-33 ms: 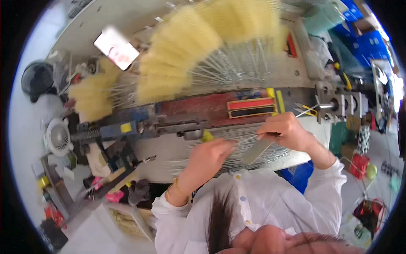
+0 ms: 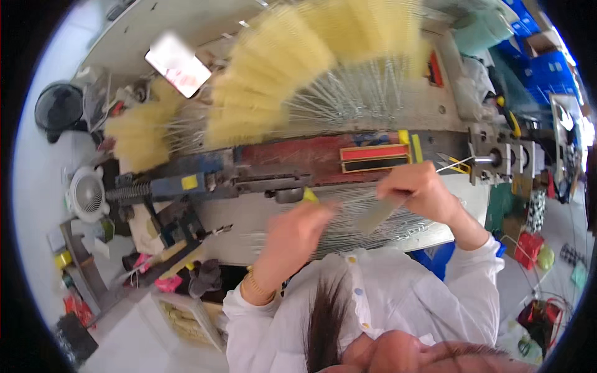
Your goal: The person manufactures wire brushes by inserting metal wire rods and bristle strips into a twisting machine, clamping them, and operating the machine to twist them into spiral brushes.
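Note:
My right hand (image 2: 420, 189) is closed around a flat grey-green strip (image 2: 380, 213) that hangs down from its fingers. A thin metal wire (image 2: 456, 164) runs between this hand and the machine's spindle (image 2: 485, 160) at the right. To the left, my left hand (image 2: 298, 229) is blurred, its fingers drawn together; what they hold is too smeared to make out. Beneath both hands lies a pile of thin metal wires (image 2: 348, 219), some with looped ends. Yellow bristle brushes (image 2: 273, 68) with twisted wire stems fan out beyond the bench machine.
A shallow box with red and black bars (image 2: 374, 158) sits on the machine bed (image 2: 286, 155). Yellow-handled pliers (image 2: 459, 165) lie by the spindle. A phone (image 2: 178, 65) lies at the far left. There is a small white fan (image 2: 87, 194) at the left edge.
My left hand has moved slightly left, away from the right hand. The right hand stays nearly in place, and its strip is more blurred. The whole view has shifted a little.

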Demonstrator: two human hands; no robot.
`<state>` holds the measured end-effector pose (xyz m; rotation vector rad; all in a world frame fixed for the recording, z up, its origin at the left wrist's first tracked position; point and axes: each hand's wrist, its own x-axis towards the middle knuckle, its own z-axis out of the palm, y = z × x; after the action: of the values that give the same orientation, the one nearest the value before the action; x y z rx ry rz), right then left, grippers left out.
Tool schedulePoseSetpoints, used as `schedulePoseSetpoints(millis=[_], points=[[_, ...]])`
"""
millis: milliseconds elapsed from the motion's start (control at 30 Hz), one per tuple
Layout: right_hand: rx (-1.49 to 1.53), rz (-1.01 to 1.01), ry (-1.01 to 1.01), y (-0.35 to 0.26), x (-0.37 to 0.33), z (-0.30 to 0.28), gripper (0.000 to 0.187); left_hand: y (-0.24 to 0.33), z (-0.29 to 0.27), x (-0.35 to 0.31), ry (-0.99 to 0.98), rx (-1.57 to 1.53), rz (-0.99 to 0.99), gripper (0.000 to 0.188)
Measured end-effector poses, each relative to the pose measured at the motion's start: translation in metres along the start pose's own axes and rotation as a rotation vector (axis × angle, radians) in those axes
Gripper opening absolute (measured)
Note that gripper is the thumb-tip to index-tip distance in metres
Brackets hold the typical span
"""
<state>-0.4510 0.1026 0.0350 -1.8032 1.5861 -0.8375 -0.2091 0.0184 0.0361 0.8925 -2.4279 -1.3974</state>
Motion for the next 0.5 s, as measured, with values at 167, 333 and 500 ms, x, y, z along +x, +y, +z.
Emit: schedulePoseSetpoints(millis=[167,333,500], points=[[0.104,0.073,0.035,-0.015,0.054,0.024,0.010,0.001,0.032,-0.014,0.020,-0.405,0.366,0.019],[0.281,0.178,-0.109,-0.011,0.062,0.035,0.010,-0.084,0.079,-0.025,0.010,-2.385,-0.575,0.030],[0.319,0.165,-0.131,-0.008,0.062,0.044,0.012,-0.010,0.015,-0.019,0.252,-2.802,-0.500,0.028]])
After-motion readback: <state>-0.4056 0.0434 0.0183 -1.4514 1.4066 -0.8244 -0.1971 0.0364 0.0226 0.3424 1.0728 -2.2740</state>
